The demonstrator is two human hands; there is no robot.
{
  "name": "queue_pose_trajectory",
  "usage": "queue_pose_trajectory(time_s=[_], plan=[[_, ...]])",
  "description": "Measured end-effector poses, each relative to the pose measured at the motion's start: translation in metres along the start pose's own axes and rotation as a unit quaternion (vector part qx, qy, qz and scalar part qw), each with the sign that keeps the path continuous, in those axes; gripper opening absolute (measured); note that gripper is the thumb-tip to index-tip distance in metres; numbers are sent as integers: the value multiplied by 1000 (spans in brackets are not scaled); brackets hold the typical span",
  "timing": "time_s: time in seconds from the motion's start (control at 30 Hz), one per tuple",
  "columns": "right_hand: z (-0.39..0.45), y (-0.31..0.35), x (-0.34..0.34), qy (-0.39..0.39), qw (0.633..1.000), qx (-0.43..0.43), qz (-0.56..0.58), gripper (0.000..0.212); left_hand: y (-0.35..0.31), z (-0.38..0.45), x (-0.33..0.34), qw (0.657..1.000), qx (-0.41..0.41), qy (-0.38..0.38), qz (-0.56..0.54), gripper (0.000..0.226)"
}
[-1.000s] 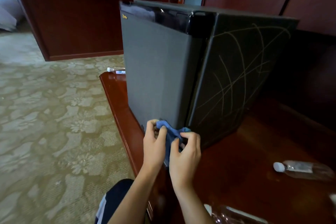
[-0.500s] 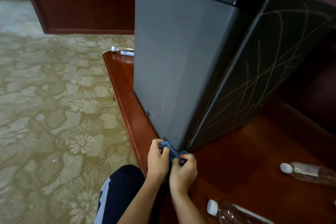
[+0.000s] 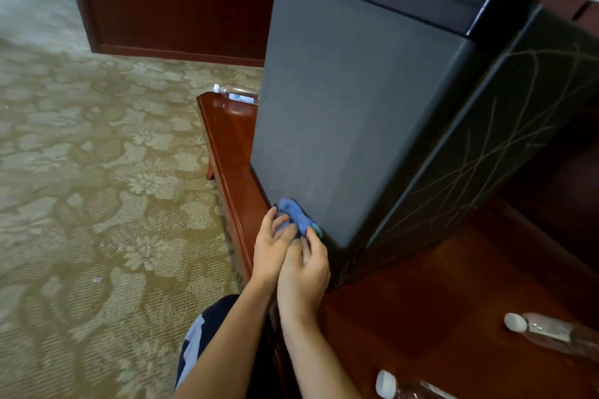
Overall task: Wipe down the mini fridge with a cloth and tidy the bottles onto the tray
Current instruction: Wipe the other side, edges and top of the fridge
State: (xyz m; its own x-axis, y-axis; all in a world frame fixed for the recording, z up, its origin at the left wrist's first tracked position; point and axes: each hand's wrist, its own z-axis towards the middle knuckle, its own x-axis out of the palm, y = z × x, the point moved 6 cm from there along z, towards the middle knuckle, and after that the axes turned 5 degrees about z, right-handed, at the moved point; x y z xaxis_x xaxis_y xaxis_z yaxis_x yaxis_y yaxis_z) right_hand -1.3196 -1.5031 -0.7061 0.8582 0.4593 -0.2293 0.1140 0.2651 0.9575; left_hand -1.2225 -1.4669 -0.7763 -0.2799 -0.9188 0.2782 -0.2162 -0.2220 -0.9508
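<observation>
small yellow logo on mini fridge (image 3: 356, 100) door corner, unreadable, bottle (image 3: 238, 94) label print too blurred

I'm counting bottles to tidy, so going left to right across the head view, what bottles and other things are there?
Carpet → far bottle → blue cloth → mini fridge → bottom-edge bottle → right-hand bottle.

I count three bottles — one (image 3: 236, 94) lying behind the fridge, one (image 3: 551, 335) at right, one (image 3: 411, 388) at the bottom edge. One mini fridge (image 3: 350, 107), one blue cloth (image 3: 296, 215), one wooden table (image 3: 453, 301) — two hands: left (image 3: 270, 244), right (image 3: 304, 272).
</observation>
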Motion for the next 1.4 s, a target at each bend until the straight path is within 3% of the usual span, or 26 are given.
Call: queue_pose_trajectory(time_s=[0.1,0.23,0.5,0.77,0.93,1.2,1.4], plan=[[11,11,9,30,999,5,17,36,-6,-1,6,999,26,44,-11,64],[24,33,17,65,997,-15,35,39,-37,13,8,996,73,45,40,55],[41,74,13,46,990,-110,81,39,-100,22,19,969,208,54,118,43],[35,9,41,135,988,-60,-40,50,-35,51,-16,971,131,37,195,43],[32,-12,61,153,986,-28,-60,54,-5,65,-29,985,69,33,152,43],[13,-24,39,68,997,-29,-38,49,8,38,-26,988,47,9,145,29],[-14,-21,-15,-29,998,-52,-9,37,1,-18,-3,986,63,-10,156,25]])
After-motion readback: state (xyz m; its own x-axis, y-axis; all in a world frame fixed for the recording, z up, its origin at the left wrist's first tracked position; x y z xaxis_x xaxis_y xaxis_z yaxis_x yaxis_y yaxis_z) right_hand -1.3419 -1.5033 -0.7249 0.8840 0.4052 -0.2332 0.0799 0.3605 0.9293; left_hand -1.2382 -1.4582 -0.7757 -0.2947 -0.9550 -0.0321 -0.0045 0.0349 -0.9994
